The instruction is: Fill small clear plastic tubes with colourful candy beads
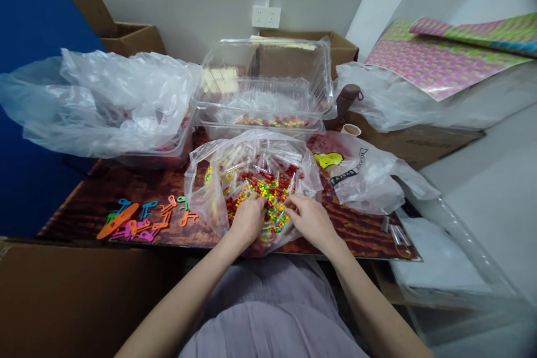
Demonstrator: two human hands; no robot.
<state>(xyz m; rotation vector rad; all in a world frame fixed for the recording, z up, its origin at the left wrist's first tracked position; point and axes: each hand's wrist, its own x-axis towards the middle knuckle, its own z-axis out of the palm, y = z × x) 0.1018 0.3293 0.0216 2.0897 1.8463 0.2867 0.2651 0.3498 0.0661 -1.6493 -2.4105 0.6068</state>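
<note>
A clear plastic bag (201, 179) lies open on the dark wood-grain tabletop (361, 229), filled with small clear tubes with red caps and many-coloured beads (268, 187). Both my hands reach into its near opening. My left hand (248, 218) is curled, its fingers closed among the beads and tubes. My right hand (308, 218) is beside it, fingers bent and pinched toward the beads. What each hand grips is hidden by the fingers.
Coloured plastic shapes (138, 218) lie at the left. A clear clamshell box (268, 84) with beads stands behind the bag. Crumpled plastic bags (104, 100) sit left, a printed bag (361, 170) right. Cardboard boxes (130, 36) stand at the back; patterned paper (436, 61) lies right.
</note>
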